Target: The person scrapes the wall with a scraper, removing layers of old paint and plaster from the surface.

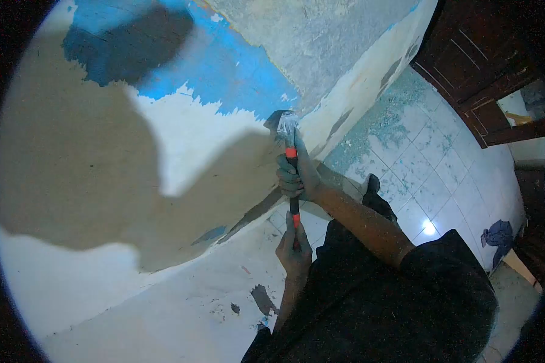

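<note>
A scraper (291, 150) with a black and red handle has its pale, dusty blade against the wall, at the lower edge of a patch of blue paint (224, 78). My right hand (299, 174) is wrapped round the upper handle, just below the blade. Lower down, my left hand (295, 247) is closed round the red and black end of the same handle. White wall surface (181, 145) lies left of the blade, and bare grey plaster (321, 42) shows above it.
Flakes of paint (387, 130) lie over the tiled floor (433, 163) beside the wall. Dark wooden furniture (466, 66) stands at the upper right. A dark cloth (498, 235) is on the floor at the right. My foot (373, 183) shows beside my right forearm.
</note>
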The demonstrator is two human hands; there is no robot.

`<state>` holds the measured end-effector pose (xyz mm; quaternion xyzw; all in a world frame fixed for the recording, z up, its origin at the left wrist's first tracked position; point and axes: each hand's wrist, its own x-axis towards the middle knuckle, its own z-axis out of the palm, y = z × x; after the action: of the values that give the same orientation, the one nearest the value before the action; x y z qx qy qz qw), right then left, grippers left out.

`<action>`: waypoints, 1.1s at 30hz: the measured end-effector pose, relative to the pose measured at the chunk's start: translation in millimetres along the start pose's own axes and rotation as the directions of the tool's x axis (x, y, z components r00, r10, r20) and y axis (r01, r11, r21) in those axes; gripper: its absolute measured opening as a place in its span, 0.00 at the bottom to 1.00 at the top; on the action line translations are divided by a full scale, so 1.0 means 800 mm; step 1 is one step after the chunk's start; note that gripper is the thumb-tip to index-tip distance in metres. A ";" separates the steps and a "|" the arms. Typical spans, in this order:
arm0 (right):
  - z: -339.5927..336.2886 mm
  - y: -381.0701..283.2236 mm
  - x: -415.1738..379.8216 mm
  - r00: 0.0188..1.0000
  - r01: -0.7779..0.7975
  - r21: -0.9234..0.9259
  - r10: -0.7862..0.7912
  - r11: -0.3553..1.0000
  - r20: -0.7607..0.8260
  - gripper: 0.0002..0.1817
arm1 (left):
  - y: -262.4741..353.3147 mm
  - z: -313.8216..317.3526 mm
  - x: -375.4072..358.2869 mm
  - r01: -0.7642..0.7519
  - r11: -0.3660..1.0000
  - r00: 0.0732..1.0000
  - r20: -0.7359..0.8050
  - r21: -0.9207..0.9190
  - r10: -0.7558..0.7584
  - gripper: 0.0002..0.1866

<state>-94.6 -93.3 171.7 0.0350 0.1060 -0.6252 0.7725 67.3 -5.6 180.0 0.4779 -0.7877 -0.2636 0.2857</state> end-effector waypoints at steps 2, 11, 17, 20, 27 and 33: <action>0.000 -0.011 -0.002 0.997 0.053 -0.091 -0.058 0.994 -0.055 0.37 | 0.000 0.003 0.005 0.087 0.996 0.993 0.074 0.034 -0.090 0.21; -0.003 -0.019 -0.005 0.995 0.039 -0.114 -0.050 0.993 -0.091 0.39 | -0.008 0.015 0.000 -0.010 0.997 0.999 0.043 0.071 0.007 0.21; 0.015 -0.017 -0.004 0.989 0.057 -0.132 -0.074 0.990 -0.127 0.38 | 0.003 0.014 0.004 0.056 0.997 0.998 0.036 -0.054 -0.054 0.21; -0.008 -0.012 -0.004 0.986 0.008 -0.141 -0.031 0.990 -0.162 0.38 | 0.004 0.019 0.002 0.107 0.994 0.991 0.074 0.028 -0.108 0.20; -0.021 -0.017 -0.003 0.993 -0.011 -0.224 -0.017 0.975 -0.121 0.39 | -0.009 0.049 -0.013 0.246 0.968 0.967 0.089 -0.054 -0.241 0.22; -0.039 -0.028 -0.004 0.985 -0.122 -0.381 0.063 0.917 -0.163 0.36 | -0.033 0.107 -0.020 0.486 0.799 0.874 0.206 -0.354 -0.440 0.18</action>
<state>-120.9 -89.7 143.7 -0.0681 0.2830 -0.5500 0.7828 29.3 10.2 98.6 0.5725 -0.5920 -0.5053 0.2577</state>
